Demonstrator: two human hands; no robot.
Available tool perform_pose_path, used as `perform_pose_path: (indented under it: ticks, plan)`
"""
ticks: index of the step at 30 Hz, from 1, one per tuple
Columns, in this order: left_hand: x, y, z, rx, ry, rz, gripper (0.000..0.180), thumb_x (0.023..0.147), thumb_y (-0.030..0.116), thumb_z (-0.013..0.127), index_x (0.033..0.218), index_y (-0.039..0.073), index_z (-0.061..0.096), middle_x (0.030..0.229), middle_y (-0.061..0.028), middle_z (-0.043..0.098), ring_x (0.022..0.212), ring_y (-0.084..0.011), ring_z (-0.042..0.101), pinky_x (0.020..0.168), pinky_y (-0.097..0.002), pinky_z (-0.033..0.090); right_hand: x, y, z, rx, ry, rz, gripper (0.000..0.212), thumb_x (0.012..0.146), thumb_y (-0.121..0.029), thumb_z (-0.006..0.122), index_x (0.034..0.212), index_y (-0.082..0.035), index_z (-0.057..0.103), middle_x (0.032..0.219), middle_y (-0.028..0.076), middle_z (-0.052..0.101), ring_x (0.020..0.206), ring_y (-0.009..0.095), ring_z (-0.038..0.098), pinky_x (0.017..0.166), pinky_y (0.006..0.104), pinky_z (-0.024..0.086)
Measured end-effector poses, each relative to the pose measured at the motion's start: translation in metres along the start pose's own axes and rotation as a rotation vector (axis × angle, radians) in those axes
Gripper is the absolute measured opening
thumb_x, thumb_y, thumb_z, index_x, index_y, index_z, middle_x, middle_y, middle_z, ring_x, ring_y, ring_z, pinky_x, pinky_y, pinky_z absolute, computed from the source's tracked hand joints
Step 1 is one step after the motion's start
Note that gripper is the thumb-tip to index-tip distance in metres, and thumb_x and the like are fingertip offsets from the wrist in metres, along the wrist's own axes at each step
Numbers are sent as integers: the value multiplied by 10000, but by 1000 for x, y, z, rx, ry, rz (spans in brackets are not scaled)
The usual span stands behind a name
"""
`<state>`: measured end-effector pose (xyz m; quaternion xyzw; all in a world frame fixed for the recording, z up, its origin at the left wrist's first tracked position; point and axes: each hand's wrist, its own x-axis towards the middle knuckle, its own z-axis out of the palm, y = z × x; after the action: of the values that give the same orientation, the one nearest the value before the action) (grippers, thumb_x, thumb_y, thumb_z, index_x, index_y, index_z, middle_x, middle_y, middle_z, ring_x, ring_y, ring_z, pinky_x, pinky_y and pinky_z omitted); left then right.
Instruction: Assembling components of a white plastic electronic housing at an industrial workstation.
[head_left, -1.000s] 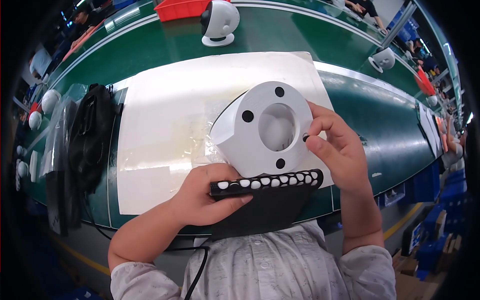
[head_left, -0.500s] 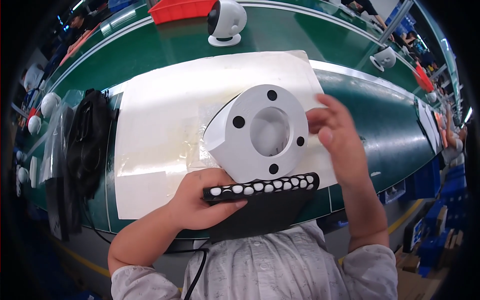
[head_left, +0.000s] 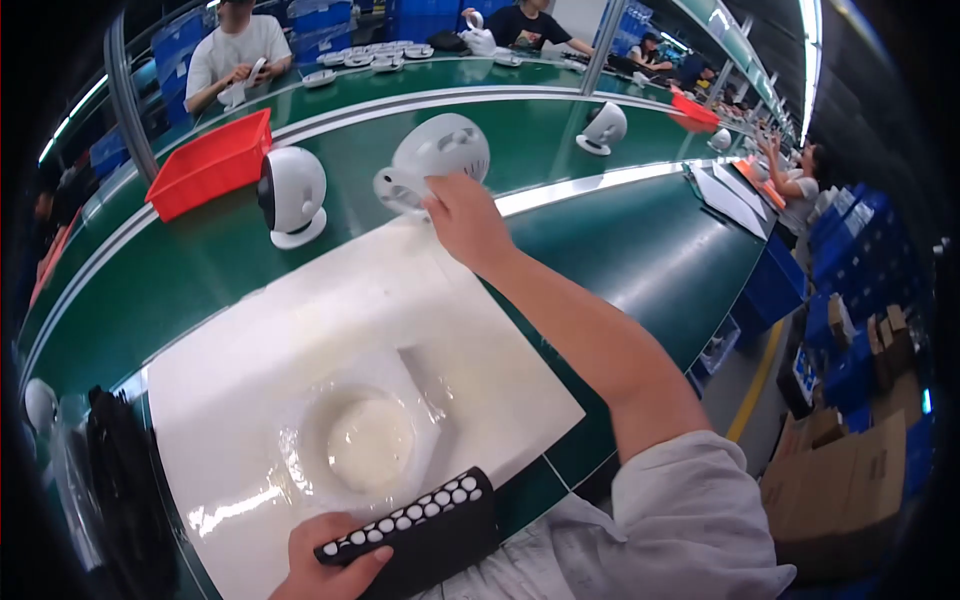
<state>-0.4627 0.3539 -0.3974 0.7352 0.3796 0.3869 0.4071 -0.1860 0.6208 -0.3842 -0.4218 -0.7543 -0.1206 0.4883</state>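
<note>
Head view, left hand (head_left: 330, 560) half cut off

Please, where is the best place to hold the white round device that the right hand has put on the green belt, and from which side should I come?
Probably at its base. The white round device lies tilted, its domed body pointing away and its base toward the person, where the right hand already pinches it. Come from the near side; the smooth dome offers the fingers little purchase.

Brown cardboard boxes (head_left: 835, 455) stand stacked on the floor at the far right, beside the green worktop (head_left: 640, 250) — flaps open, plain sides. Behind them, blue crates (head_left: 850, 240) are piled in rows. A red open bin (head_left: 212, 163) sits on the worktop's upper left — rectangular and shallow.
</note>
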Motion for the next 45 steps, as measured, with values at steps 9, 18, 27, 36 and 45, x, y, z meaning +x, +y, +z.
perform_pose_path:
  ticks: [9, 18, 27, 36, 45]
  plan:
    - [14, 5, -13, -149, -72, -265, 110, 666, 24, 641, 677, 11, 532, 704, -88, 562, 638, -167, 533, 587, -274, 424, 7, 95, 57, -500, -505, 245, 205, 792, -196, 467, 907, -96, 604, 933, 56, 536, 922, 223, 505, 741, 343, 441]
    - [12, 0, -24, -157, -95, -294, 122, 671, 36, 644, 693, 1, 529, 708, -92, 560, 640, -166, 531, 585, -272, 422, 26, -19, 113, -283, -594, -78, 165, 731, -210, 511, 677, -98, 620, 630, 69, 593, 602, 266, 578, 571, 367, 433]
    - [7, -2, -19, -107, -79, -317, 135, 674, 56, 647, 746, 1, 547, 739, -96, 572, 666, -174, 543, 609, -269, 429, 3, -38, 158, -66, -318, 182, 245, 749, -275, 546, 911, -91, 561, 1021, 43, 528, 1016, 235, 431, 843, 371, 312]
    - [0, -14, -13, -274, 123, -286, 201, 633, -23, 640, 791, -33, 517, 665, -51, 564, 578, -84, 519, 517, -212, 411, 11, -93, 41, 167, 90, -138, 168, 754, -176, 586, 879, -74, 540, 742, 32, 568, 709, 185, 530, 684, 305, 391]
    - [6, -4, -8, 62, 93, 205, 179, 560, -13, 681, 684, 14, 555, 548, -70, 497, 452, -185, 475, 419, -265, 342, -20, -164, -73, 1061, -675, 697, 259, 844, -247, 516, 945, -8, 508, 768, 26, 555, 682, 59, 510, 641, 202, 402]
